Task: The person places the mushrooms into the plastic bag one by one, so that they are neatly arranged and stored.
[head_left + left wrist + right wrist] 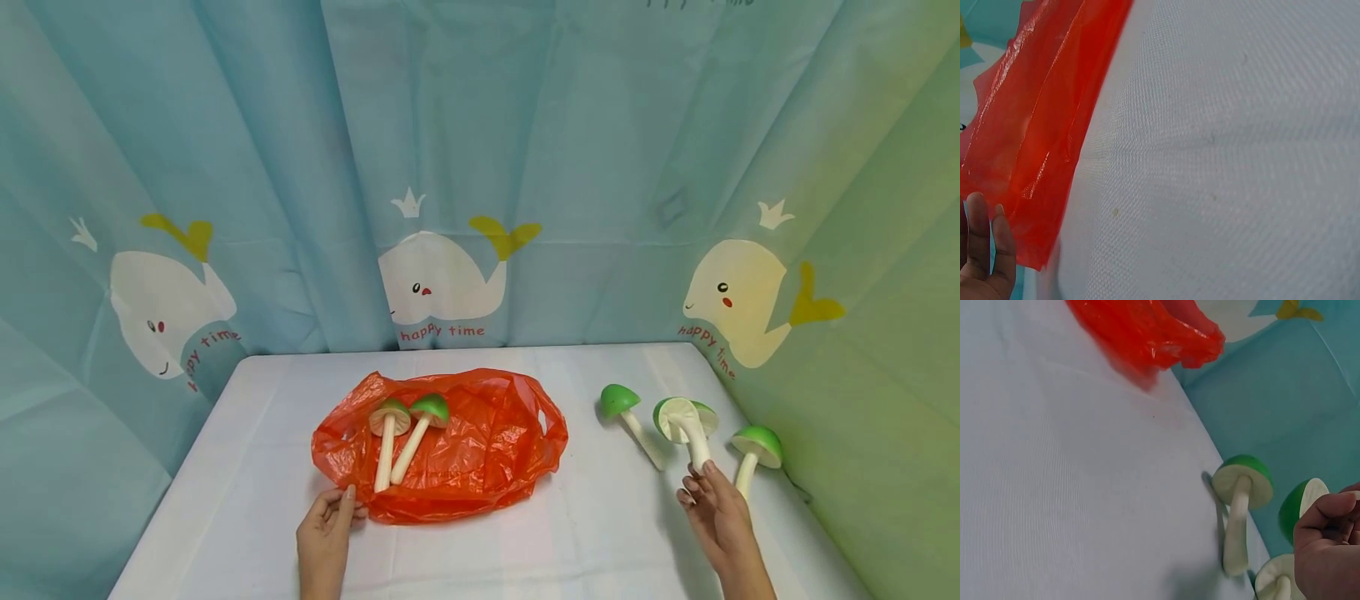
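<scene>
A red plastic bag [480,450] lies spread on the table with two green-capped toy mushrooms [405,442] in its left part. My left hand [327,527] pinches the bag's near left edge between thumb and fingers; in the left wrist view its fingers [979,237] show beside the red plastic [1041,144]. On the right, my right hand [722,517] grips a toy mushroom [696,442] by the lower stem, its cap up and tilted to show the pale underside. The right wrist view shows that hand [1329,550] with the green cap [1291,512] behind its fingers.
Left of the held mushroom lies another mushroom [619,402]. A further cap [707,417] shows partly behind the held one, and one more mushroom [759,446] lies near the table's right edge. A whale-print curtain [600,167] hangs around the white table [585,542].
</scene>
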A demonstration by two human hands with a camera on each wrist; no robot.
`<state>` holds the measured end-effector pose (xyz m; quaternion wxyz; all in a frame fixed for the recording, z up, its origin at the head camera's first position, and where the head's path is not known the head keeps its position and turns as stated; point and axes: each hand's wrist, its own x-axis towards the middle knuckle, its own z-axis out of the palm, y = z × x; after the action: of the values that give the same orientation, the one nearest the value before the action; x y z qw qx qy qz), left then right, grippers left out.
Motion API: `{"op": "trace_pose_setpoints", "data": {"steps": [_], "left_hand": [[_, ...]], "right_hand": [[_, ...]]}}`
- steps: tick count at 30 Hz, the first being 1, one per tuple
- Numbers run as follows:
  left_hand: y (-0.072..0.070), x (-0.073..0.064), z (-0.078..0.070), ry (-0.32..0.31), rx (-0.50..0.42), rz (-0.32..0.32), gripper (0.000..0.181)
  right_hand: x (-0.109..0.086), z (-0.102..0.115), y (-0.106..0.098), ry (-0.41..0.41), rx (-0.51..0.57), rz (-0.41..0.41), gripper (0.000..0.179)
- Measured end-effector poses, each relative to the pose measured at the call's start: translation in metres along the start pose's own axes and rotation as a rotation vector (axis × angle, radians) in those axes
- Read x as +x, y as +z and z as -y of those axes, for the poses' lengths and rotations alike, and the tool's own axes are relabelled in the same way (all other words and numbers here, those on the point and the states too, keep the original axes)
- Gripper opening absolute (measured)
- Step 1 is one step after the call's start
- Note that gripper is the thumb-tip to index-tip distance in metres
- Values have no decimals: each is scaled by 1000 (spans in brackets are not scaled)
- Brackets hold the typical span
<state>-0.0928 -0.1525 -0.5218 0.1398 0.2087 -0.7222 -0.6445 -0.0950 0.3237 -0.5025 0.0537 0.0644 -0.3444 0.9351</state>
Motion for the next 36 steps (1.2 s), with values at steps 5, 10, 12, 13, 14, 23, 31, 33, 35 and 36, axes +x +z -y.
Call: {"op": "trace_pose_setpoints", "data": {"steps": [5,10,12,13,14,23,31,33,35,36], "left_hand": [[-1,0,1,-11,-1,-4,32],[-1,-1,2,-16,-8,-7,30],[-1,-1,1,-16,-4,-2,31],[-1,-1,1,-15,-2,0,32],[-2,-1,1,-14,-2,1,32],[0,-1,1,-13,-6,-5,32],[0,-2,2,4,-31,-21,27],[1,-2,2,4,-28,-23,28],[1,-2,2,2,-22,-24,28],[1,-2,2,0,-20,-23,29]], "right_hand": [[3,-7,6,7,14,41,30],[8,-14,12,25,37,103,33],[10,-17,14,30,43,131,34],[11,-18,15,31,49,143,34],[11,-19,16,32,55,160,34],[18,-33,29,20,33,229,37],[19,-43,40,43,-33,221,36],[19,-45,43,56,-38,223,35],[19,-47,46,72,-54,221,34],[19,-48,48,80,-67,217,33]]}}
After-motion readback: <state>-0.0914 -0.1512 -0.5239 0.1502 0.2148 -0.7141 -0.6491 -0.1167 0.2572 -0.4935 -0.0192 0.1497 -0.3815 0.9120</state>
